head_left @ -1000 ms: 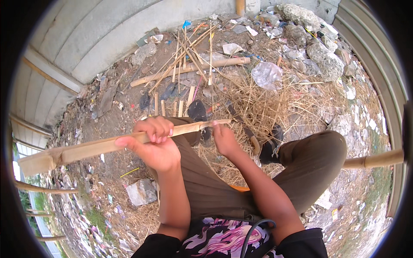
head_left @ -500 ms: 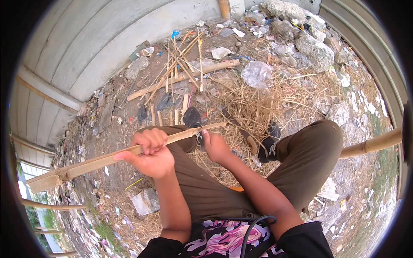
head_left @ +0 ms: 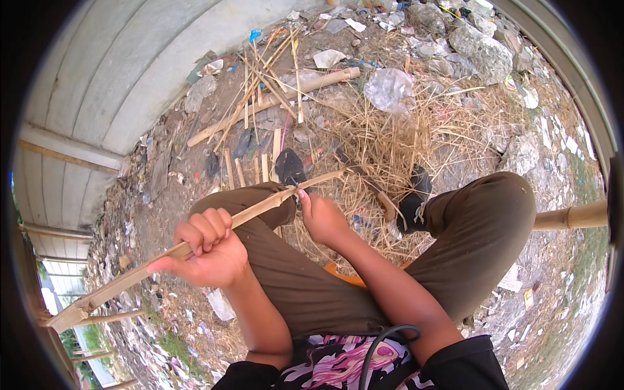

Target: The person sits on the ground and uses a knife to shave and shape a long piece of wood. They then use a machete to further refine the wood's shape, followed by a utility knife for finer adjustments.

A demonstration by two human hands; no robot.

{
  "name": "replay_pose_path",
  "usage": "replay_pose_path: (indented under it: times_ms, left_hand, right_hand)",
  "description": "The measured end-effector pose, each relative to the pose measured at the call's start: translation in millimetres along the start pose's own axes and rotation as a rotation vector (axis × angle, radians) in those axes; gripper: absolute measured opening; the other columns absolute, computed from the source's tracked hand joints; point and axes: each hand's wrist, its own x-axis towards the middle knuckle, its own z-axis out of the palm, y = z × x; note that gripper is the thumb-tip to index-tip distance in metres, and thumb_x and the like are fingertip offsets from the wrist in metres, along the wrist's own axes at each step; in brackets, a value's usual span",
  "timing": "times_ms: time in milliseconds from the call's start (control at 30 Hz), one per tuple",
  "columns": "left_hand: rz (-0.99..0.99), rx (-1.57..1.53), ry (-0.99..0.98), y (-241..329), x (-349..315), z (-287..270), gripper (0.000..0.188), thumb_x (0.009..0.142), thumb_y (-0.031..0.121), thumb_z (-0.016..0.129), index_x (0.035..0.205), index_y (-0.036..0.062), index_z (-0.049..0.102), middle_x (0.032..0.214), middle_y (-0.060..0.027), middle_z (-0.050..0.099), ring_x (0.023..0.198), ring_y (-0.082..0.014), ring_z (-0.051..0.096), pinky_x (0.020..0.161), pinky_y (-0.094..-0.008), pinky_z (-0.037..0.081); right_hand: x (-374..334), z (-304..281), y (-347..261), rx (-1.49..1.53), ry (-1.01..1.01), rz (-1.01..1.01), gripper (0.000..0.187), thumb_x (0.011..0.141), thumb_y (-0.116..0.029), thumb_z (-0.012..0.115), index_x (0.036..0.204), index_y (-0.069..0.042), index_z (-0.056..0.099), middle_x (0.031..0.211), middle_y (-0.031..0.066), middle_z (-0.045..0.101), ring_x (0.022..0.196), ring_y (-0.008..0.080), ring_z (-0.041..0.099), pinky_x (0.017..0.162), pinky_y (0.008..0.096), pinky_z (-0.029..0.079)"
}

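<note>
A long split bamboo strip [head_left: 260, 207] slants across my lap, its broad end at lower left and its thin tip near the middle. My left hand [head_left: 207, 250] is closed round the strip's thicker part, thumb pointing toward the broad end. At the narrower part, my right hand [head_left: 323, 218] is closed with its thumb tip against the strip; its fingers hide whatever else it may hold. Just beyond lies a dark-bladed tool with a tan handle [head_left: 385, 203], resting on straw between my feet.
Several thin bamboo sticks [head_left: 270, 78] lean in a heap over a bamboo pole [head_left: 227, 122]. Dry straw [head_left: 403, 143], a clear plastic bag [head_left: 390, 90] and stones [head_left: 481, 51] lie beyond. A grey wall [head_left: 149, 58] runs along the left; a bamboo pole [head_left: 572, 218] is at right.
My left hand has moved down and to the left along with the strip, whose broad end has dropped so it slants more steeply. My right hand has barely shifted.
</note>
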Motion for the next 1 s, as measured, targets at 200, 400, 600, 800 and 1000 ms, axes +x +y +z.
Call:
replay_pose_path:
  times_ms: [200, 400, 600, 800, 1000]
  left_hand:
    - [-0.016, 0.046, 0.085, 2.9, 0.9, 1.9, 0.073, 0.089, 0.082, 0.039, 0.059, 0.0162, 0.027, 0.052, 0.0021, 0.024, 0.050, -0.0122, 0.020, 0.051, -0.0296, 0.019]
    - [-0.033, 0.024, 0.019, 0.1, -1.9, 9.2, 0.073, 0.089, 0.082, 0.039, 0.059, 0.0164, 0.027, 0.052, 0.0023, 0.025, 0.050, -0.0121, 0.020, 0.051, -0.0294, 0.019]
    - [-0.006, 0.035, 0.005, -1.5, -1.8, 5.7, 0.073, 0.090, 0.082, 0.035, 0.060, 0.0160, 0.027, 0.052, 0.0025, 0.025, 0.050, -0.0121, 0.020, 0.052, -0.0297, 0.019]
    - [-0.002, 0.051, 0.022, 5.0, 0.7, -2.2, 0.073, 0.089, 0.082, 0.037, 0.060, 0.0167, 0.025, 0.053, 0.0027, 0.024, 0.050, -0.0120, 0.020, 0.052, -0.0294, 0.018]
    - [-0.014, 0.036, -0.012, 0.6, 1.5, 4.3, 0.072, 0.090, 0.081, 0.037, 0.060, 0.0169, 0.026, 0.052, 0.0025, 0.024, 0.050, -0.0117, 0.020, 0.051, -0.0291, 0.018]
  right_hand:
    - [-2.2, -0.6, -3.9, -0.070, 0.004, -0.026, 0.060, 0.107, -0.046, 0.026, 0.101, 0.003, 0.061, 0.087, 0.0299, 0.068, 0.085, 0.0484, 0.066, 0.078, 0.0567, 0.052]
    - [-14.5, 2.6, -2.5, 0.024, 0.062, -0.107, 0.053, 0.108, -0.040, 0.031, 0.096, 0.004, 0.059, 0.078, 0.0300, 0.065, 0.076, 0.0504, 0.063, 0.071, 0.0572, 0.049]
    - [-1.3, 3.9, 8.8, -0.061, 0.051, -0.029, 0.058, 0.107, -0.044, 0.029, 0.098, 0.004, 0.059, 0.082, 0.0301, 0.067, 0.080, 0.0492, 0.065, 0.074, 0.0573, 0.051]
    - [-14.6, -1.3, -16.9, -0.005, 0.009, -0.066, 0.057, 0.108, -0.043, 0.029, 0.096, 0.004, 0.060, 0.080, 0.0303, 0.065, 0.079, 0.0492, 0.064, 0.073, 0.0571, 0.051]
    - [-2.4, 2.2, 3.5, -0.009, 0.020, -0.014, 0.060, 0.108, -0.046, 0.028, 0.096, 0.004, 0.059, 0.081, 0.0268, 0.068, 0.076, 0.0488, 0.066, 0.072, 0.0569, 0.053]
